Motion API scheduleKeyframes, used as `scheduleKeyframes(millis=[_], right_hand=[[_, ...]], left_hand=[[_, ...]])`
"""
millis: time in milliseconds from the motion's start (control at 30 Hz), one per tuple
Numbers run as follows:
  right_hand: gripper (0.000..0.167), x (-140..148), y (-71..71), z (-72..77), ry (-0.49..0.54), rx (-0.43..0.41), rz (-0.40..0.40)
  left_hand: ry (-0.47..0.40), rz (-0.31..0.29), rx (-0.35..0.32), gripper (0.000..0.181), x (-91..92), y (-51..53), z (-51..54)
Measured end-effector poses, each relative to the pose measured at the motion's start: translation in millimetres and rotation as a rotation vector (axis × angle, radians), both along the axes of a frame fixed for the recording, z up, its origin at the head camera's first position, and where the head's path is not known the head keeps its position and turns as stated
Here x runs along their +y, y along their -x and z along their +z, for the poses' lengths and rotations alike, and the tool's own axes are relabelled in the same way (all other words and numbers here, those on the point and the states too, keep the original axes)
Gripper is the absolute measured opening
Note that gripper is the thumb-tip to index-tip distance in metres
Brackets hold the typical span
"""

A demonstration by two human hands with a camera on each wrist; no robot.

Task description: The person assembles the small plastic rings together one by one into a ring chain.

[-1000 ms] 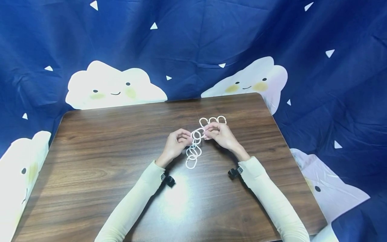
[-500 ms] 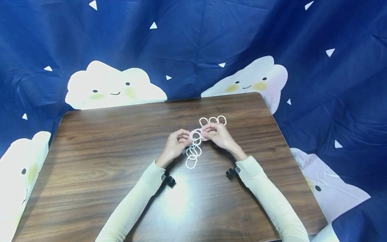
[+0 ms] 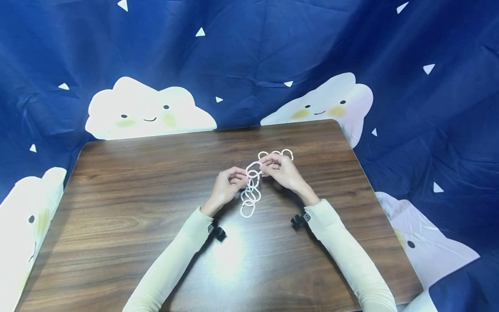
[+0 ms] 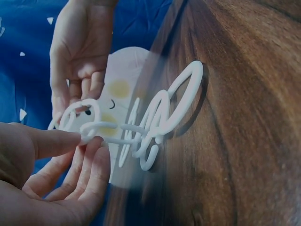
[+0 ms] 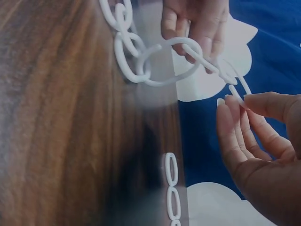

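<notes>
A short chain of several white open plastic links runs from the tabletop up to the two hands. My left hand pinches the uppermost link of this chain between thumb and fingers. My right hand pinches another white link, which has a gap in its loop. That link meets the left hand's link and appears hooked through it; the exact crossing is small in the views. The lower chain links hang and lie interlocked toward the table.
Several loose white links lie in a row just behind my right hand, partly hidden by it. They show along the edge in the right wrist view as loose links. The brown wooden table backs onto a blue cloud-print curtain.
My right hand shifted left, bringing its link over the left hand's link, then rose slightly away, and the link now stretches up between the hands. My left hand stays almost still.
</notes>
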State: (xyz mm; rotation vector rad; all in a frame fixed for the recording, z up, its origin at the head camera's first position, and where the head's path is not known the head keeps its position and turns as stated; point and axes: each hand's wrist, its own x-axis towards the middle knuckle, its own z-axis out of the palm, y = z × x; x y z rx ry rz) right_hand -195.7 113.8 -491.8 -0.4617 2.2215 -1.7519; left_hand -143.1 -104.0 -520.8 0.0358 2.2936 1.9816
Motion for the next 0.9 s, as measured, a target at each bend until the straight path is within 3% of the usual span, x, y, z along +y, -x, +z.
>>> scheduleKeyframes(millis=[433,667,900], right_hand=[[0.026,6.1,0.3,8.8,0.054,0.003,0.021],[0.024,2.2,-1.4,9.3,0.028,0.021,0.025],[0.024,0.4,-1.4,9.0,0.02,0.026,0.038]], left_hand=[[0.06,-0.012,0.01,0.021,-1.3,-1.2,0.0],[0.044,-0.004,0.046,0.021,-5.7,-0.3,-1.1],[0.115,0.046,0.109,0.019,-9.5,2.6,10.2]])
